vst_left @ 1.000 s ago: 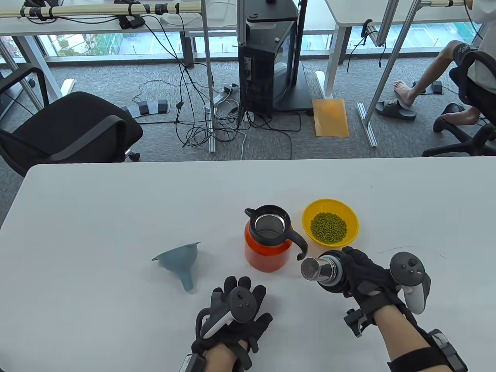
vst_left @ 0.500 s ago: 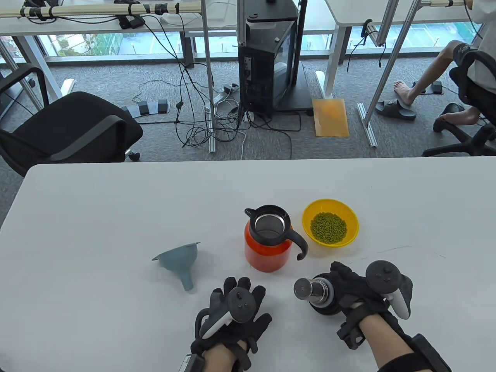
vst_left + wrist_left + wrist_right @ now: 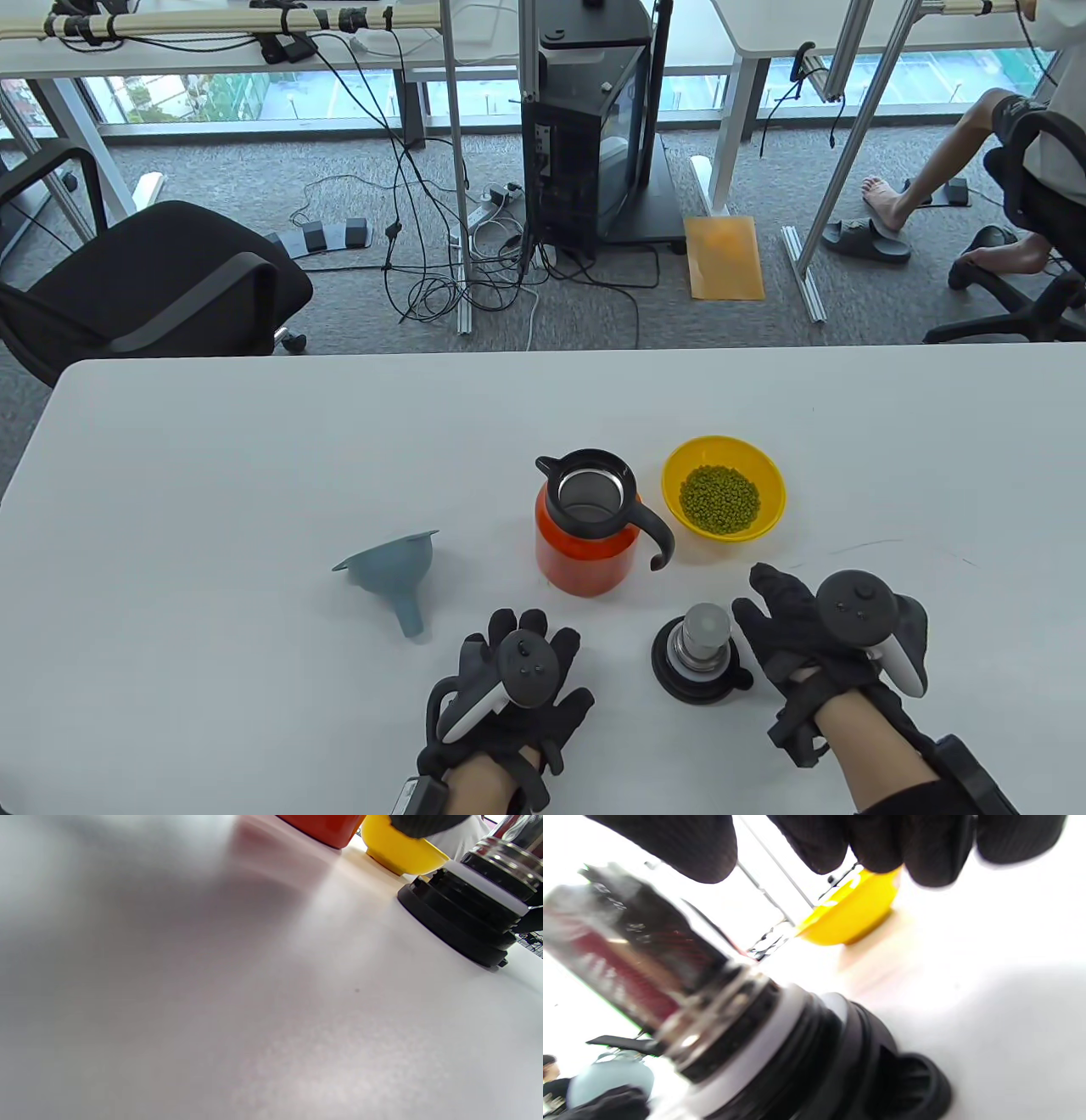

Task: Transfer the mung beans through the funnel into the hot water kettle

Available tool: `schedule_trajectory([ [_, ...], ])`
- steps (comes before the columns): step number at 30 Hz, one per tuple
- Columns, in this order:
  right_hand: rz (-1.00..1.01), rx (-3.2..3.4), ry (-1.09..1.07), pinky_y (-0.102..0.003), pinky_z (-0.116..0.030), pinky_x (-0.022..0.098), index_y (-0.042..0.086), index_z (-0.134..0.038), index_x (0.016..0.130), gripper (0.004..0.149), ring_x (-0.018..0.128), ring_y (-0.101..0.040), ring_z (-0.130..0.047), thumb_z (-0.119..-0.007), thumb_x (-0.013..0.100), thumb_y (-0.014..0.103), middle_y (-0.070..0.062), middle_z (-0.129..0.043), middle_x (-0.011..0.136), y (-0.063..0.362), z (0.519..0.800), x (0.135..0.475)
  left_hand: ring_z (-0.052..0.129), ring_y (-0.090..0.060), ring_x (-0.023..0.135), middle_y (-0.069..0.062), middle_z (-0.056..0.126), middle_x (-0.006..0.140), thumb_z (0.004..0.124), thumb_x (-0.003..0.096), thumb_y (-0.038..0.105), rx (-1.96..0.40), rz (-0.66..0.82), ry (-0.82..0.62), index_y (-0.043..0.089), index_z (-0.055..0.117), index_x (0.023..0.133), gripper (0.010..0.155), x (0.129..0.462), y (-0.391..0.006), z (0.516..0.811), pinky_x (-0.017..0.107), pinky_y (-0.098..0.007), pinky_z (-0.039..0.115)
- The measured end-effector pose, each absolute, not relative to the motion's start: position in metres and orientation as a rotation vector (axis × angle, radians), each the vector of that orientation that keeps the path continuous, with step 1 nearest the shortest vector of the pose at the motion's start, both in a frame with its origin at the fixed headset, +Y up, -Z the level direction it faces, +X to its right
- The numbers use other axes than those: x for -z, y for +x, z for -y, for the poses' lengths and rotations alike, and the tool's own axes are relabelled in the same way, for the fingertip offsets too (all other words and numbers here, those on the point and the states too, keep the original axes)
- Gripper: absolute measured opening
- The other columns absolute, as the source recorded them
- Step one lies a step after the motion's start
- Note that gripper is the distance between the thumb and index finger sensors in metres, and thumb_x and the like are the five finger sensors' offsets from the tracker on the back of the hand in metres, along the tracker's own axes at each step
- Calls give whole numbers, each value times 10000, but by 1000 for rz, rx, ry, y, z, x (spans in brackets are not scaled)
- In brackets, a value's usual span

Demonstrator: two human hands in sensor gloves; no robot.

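The orange kettle (image 3: 585,535) stands open at the table's middle, its black handle toward the right. Its black lid (image 3: 702,658) with a steel plug stands upside down on the table in front of it, also in the left wrist view (image 3: 466,921) and right wrist view (image 3: 746,1035). The yellow bowl (image 3: 723,488) of mung beans (image 3: 720,501) sits to the kettle's right. The blue-grey funnel (image 3: 392,573) lies on its side to the left. My right hand (image 3: 793,624) is open beside the lid, fingers off it. My left hand (image 3: 517,671) lies flat on the table, empty.
The white table (image 3: 212,475) spreads wide to the left and far side. Beyond its far edge are an office chair (image 3: 153,289), cables and a computer tower (image 3: 590,127) on the floor.
My right hand carried the lid down and toward me, stood it on the table and let go. The left hand has not moved.
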State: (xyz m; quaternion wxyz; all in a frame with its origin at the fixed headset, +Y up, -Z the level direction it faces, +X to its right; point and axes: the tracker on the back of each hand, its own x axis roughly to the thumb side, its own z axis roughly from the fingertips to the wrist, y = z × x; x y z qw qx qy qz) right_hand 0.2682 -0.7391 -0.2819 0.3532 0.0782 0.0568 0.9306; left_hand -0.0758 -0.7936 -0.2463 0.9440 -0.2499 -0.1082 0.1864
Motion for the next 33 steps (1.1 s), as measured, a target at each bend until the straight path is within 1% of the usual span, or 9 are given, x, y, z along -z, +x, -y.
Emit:
schedule_trajectory([
  [2, -147, -2485, 277, -841, -346, 514, -27, -468, 1091, 776, 901, -708, -355, -720, 534, 451, -379, -362, 1044, 272, 730, 275, -80, -302, 1029, 35, 38, 1169, 607, 453, 642, -381, 217, -511, 402, 257, 1110, 782, 246, -76, 794, 698, -579, 13],
  [5, -105, -2637, 393, -832, -257, 529, 44, -393, 1122, 795, 924, -684, -228, -723, 536, 469, -345, -290, 1077, 278, 725, 265, -80, -303, 1028, 34, 37, 1169, 607, 455, 641, -381, 215, -514, 400, 259, 1110, 780, 246, -77, 794, 699, -578, 14],
  [8, -75, -2814, 491, -820, -194, 545, 63, -337, 1129, 835, 934, -649, -116, -732, 525, 483, -323, -204, 1087, 284, 730, 257, -80, -301, 1029, 39, 38, 1169, 606, 454, 642, -375, 216, -512, 404, 260, 1108, 778, 245, -76, 793, 698, -578, 12],
  [12, -333, -2996, 508, -809, -112, 551, 120, -204, 1132, 878, 921, -604, 31, -683, 533, 547, -282, -55, 1082, 295, 753, 250, -80, -303, 1029, 33, 39, 1169, 608, 455, 640, -369, 214, -513, 399, 262, 1110, 779, 245, -77, 793, 698, -578, 12],
  [18, -289, -2955, 462, -803, -89, 546, 125, -218, 1131, 880, 909, -587, 65, -691, 524, 553, -275, -42, 1075, 308, 781, 242, -79, -297, 1032, 35, 43, 1170, 612, 458, 635, -365, 212, -487, 396, 266, 1112, 777, 244, -77, 790, 704, -573, 13],
  [20, -364, -2958, 415, -801, -64, 545, 135, -188, 1132, 887, 901, -578, 102, -680, 531, 561, -268, -11, 1073, 314, 778, 243, -79, -304, 1029, 35, 42, 1170, 608, 453, 640, -362, 208, -487, 400, 268, 1109, 777, 243, -78, 790, 698, -579, 13],
  [23, -250, -2928, 427, -801, -70, 543, 128, -224, 1135, 883, 903, -576, 91, -694, 524, 558, -273, -40, 1078, 317, 778, 243, -76, -304, 1030, 34, 45, 1169, 607, 453, 640, -336, 201, -490, 403, 270, 1107, 773, 242, -78, 790, 697, -579, 12],
  [27, -294, -2895, 435, -798, -58, 543, 131, -203, 1135, 886, 898, -573, 107, -685, 529, 562, -273, -24, 1076, 317, 779, 243, -76, -303, 1030, 36, 46, 1169, 609, 451, 639, -316, 181, -480, 404, 275, 1106, 772, 243, -79, 783, 698, -578, 12],
  [33, -283, -2853, 472, -800, -68, 544, 126, -211, 1136, 885, 900, -581, 94, -686, 529, 561, -282, -35, 1076, 315, 781, 244, -69, -302, 1035, 40, 47, 1168, 614, 460, 611, -274, 133, -424, 410, 278, 1105, 754, 251, -88, 752, 707, -579, 22],
])
